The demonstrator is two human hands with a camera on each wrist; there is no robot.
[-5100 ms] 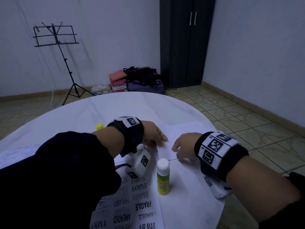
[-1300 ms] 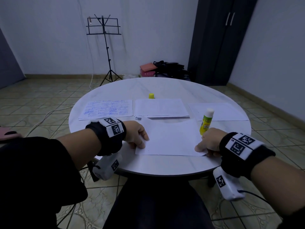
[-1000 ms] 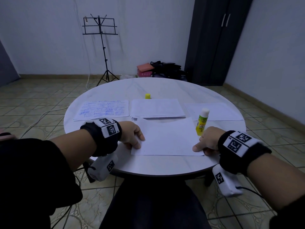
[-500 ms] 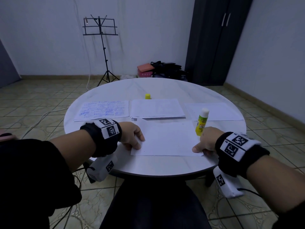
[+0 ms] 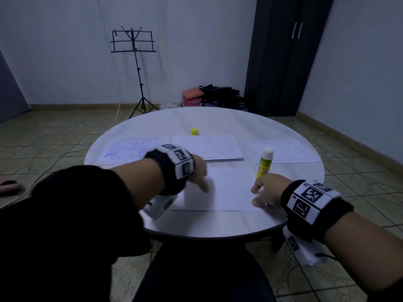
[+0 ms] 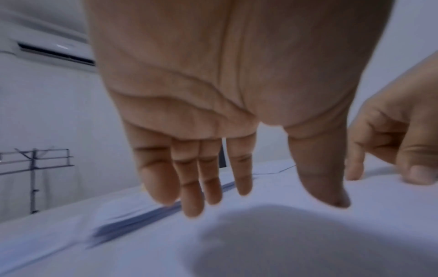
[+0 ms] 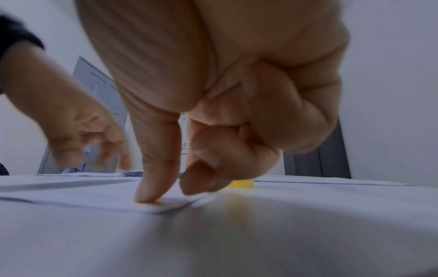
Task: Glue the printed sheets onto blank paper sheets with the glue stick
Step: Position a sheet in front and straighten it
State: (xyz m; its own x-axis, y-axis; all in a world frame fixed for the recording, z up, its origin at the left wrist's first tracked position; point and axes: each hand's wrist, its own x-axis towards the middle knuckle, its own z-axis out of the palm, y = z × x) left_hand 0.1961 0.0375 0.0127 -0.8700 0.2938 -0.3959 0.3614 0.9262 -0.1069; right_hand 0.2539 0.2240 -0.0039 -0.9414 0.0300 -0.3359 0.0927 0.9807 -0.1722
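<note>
A blank white sheet (image 5: 229, 188) lies flat at the table's near edge. My right hand (image 5: 265, 190) holds down its right corner: the thumb (image 7: 147, 196) presses on the paper, the index fingertip (image 7: 196, 183) touches down at the sheet's edge, and the other fingers are curled in. My left hand (image 5: 199, 173) hovers over the sheet's left part with straight fingers (image 6: 192, 196), holding nothing. The yellow-green glue stick (image 5: 265, 163) stands upright just beyond my right hand. Its yellow cap (image 5: 194, 131) sits farther back.
Three lots of paper lie across the round white table (image 5: 218, 227): a sheet with blue writing (image 5: 130, 149) on the left, a stack (image 5: 207, 147) in the middle, a sheet (image 5: 281, 151) on the right. A music stand (image 5: 134, 62), bags and a dark wardrobe stand behind.
My left hand has left the sheet's left edge, risen and moved right over the paper. The right hand stays pressed on the right corner. The sheet has not moved in the last second.
</note>
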